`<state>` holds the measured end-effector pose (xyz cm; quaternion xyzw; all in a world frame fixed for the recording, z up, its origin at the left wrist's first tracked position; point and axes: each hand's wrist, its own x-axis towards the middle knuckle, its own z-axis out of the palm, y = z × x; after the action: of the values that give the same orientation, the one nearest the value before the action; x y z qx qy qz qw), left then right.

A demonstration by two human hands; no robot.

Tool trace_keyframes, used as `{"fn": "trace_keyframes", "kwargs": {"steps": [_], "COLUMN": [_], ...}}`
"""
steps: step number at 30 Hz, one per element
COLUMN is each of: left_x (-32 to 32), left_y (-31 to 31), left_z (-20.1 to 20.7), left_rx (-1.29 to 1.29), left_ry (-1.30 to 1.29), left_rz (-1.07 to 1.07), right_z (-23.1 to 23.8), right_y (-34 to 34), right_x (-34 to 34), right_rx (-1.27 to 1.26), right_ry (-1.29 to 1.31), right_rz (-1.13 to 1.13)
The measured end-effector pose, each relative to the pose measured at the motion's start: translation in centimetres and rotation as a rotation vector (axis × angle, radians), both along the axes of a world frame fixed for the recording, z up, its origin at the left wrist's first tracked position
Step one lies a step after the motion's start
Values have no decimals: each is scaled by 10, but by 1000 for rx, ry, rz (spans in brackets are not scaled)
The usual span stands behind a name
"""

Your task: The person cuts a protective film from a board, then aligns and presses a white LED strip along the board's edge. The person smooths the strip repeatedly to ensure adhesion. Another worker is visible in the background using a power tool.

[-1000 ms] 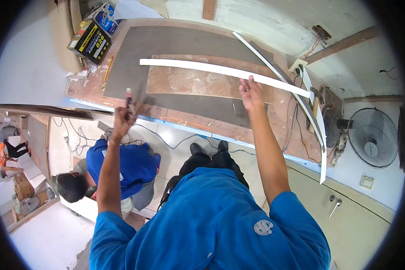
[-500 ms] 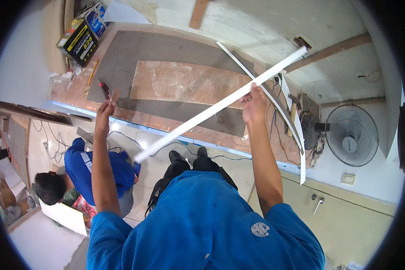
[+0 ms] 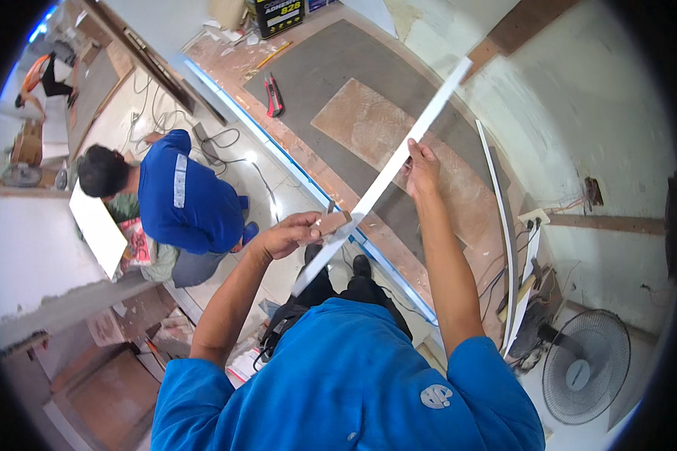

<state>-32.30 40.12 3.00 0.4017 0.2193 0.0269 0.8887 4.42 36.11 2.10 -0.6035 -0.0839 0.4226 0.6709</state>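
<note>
Fingers point(image 3: 317, 222) of the left hand point(image 3: 289, 234) pinch a small wooden block point(image 3: 334, 221) against a long white strip point(image 3: 380, 184). The right hand point(image 3: 423, 169) grips the strip higher up. It slants above the tabletop point(image 3: 338, 83), where a red knife point(image 3: 274, 95) lies near the front edge.

A carpentry workshop: laminate-topped workbench point(image 3: 368, 83) (glue can point(image 3: 278, 15), loose cables point(image 3: 158, 120)).
</note>
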Motion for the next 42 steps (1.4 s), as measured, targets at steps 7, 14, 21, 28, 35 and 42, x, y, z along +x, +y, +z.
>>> {"fn": "trace_keyframes", "kwargs": {"steps": [7, 14, 21, 28, 35, 42], "left_x": [33, 8, 8, 65, 155, 110], "left_y": [-116, -186, -194, -203, -198, -216], "left_z": [5, 20, 15, -15, -63, -57], "left_rx": [95, 122, 99, 36, 68, 237], "left_ry": [60, 230, 349, 271, 259, 223], "left_rz": [139, 446, 494, 788, 1001, 1027], "right_z": [3, -66, -33, -53, -59, -48], "right_y": [-8, -124, -137, -182, -203, -233], "right_x": [38, 203, 141, 55, 0, -6], "right_rx": [121, -854, -925, -542, -434, -255], "right_ry": [49, -1465, -1381, -1396, -1357, -1549], "right_rz": [386, 637, 746, 700, 691, 928]}}
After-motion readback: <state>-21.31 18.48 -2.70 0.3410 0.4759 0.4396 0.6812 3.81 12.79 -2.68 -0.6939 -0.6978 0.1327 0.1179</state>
